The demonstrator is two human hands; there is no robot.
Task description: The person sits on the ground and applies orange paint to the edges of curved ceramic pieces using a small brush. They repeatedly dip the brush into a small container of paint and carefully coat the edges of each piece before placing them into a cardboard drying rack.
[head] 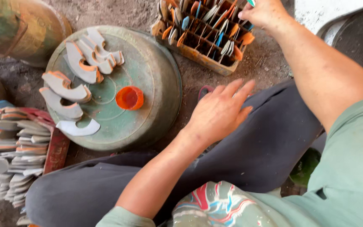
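Head view: right hand [264,13] pinches a thin piece in the wooden crate [202,33], left hand [219,112] released; neighbouring crowded pieces could snag and spill.

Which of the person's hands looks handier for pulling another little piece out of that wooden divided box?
Probably the right hand: it is already at the wooden divided box, fingers among the upright orange and blue pieces. The left hand lies open over the knee, apart from the box.
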